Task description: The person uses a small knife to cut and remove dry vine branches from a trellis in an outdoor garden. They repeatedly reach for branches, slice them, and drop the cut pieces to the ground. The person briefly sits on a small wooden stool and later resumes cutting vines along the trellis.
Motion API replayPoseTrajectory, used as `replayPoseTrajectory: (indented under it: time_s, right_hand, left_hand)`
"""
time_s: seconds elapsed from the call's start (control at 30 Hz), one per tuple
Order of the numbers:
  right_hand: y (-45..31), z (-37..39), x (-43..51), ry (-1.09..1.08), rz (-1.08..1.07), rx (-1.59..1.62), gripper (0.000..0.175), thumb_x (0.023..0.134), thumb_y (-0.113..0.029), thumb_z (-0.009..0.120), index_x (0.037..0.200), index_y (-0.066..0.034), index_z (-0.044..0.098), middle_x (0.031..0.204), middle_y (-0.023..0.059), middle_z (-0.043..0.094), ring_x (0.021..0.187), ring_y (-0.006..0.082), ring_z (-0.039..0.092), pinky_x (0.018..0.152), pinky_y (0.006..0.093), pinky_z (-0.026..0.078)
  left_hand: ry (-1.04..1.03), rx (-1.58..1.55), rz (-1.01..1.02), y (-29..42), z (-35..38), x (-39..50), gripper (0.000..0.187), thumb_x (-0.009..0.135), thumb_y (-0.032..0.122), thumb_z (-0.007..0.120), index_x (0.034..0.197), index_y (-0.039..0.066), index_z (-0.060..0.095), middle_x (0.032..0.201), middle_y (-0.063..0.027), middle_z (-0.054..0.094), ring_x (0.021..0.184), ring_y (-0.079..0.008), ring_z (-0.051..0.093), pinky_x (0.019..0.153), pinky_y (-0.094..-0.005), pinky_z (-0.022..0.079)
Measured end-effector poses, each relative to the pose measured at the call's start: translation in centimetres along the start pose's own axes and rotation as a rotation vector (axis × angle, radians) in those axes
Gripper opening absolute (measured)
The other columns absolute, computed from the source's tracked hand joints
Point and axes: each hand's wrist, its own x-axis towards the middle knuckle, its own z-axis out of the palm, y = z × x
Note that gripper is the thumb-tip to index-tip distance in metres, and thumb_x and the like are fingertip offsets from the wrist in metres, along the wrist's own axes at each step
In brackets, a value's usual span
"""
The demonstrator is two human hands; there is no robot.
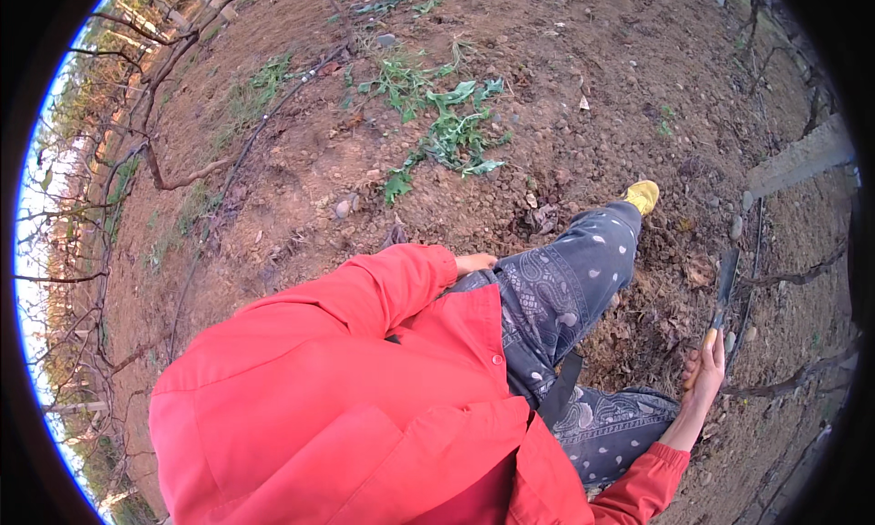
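My right hand (703, 373) grips the wooden handle of a narrow-bladed garden trowel (727, 279). Its dark metal blade points away from the hand, beside a black hose on the soil. My left hand (476, 262) is at my thigh, near the hem of the red jacket (342, 388). Its fingers are mostly hidden, so what they do cannot be seen. Dark paisley trousers (567, 272) cover my bent legs, and one yellow shoe (641, 196) shows on the ground. Loose soil with dry leaves (642, 320) lies between my legs and the trowel.
Uprooted green weeds (454, 135) lie on the pebbly soil. A thin black irrigation hose (256, 125) crosses the left side, and another hose (757, 245) runs at the right. Bare vine branches (147, 108) stand at left. A concrete post (803, 157) stands at right.
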Motion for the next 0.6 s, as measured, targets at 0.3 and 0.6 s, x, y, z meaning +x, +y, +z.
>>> replayPoseTrajectory:
  time_s: [0.3, 0.6]
  right_hand:
    - [0.9, -0.2, -0.9, -0.039, 0.095, -0.117, 0.047, 0.089, -0.012, 0.050, 0.134, -0.0167, 0.036, 0.060, 0.0020, 0.047, 0.043, 0.0087, 0.043, 0.034, 0.0191, 0.034]
    - [1.9, -0.9, -1.4, -0.084, 0.110, -0.068, 0.048, 0.087, -0.011, 0.052, 0.132, -0.0172, 0.038, 0.060, 0.0023, 0.048, 0.042, 0.0092, 0.044, 0.034, 0.0203, 0.035]
  left_hand:
    - [0.101, 0.003, -0.166, -3.5, 1.1, 1.2, 0.029, 0.080, 0.019, 0.059, 0.105, 0.005, 0.059, 0.103, -0.0102, 0.062, 0.098, -0.0223, 0.057, 0.085, -0.0333, 0.043]
    - [0.180, -0.027, -0.171, -3.4, 0.6, 2.0, 0.029, 0.081, 0.019, 0.059, 0.107, 0.005, 0.058, 0.103, -0.0099, 0.062, 0.098, -0.0217, 0.057, 0.086, -0.0330, 0.043]
